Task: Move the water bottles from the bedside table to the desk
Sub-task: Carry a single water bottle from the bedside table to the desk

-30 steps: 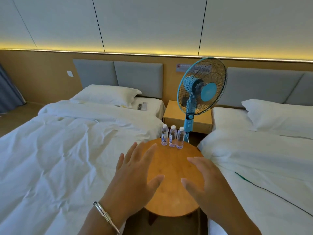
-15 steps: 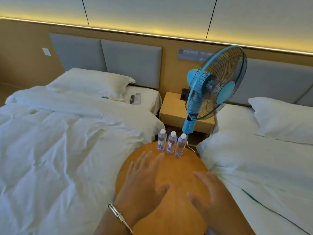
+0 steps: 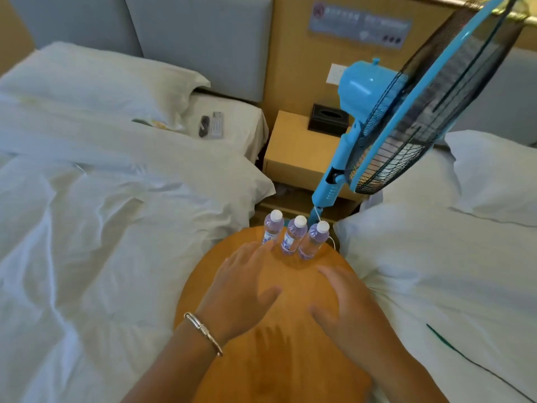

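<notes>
Water bottles (image 3: pixel 295 238) upright in a row on round table (image 3: pixel 290 359), left hand (image 3: pixel 242 292) and right hand (image 3: pixel 345 309) near them, fingers spread, holding nothing

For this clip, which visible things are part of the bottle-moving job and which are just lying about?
Job: three water bottles standing upright on the round wooden table; left hand and right hand, both holding nothing.

Lying about: blue fan, tissue box, remote, pillows.

Three clear white-capped water bottles (image 3: pixel 293 238), upright, touching, round wooden table's (image 3: pixel 290 359) far edge
</notes>
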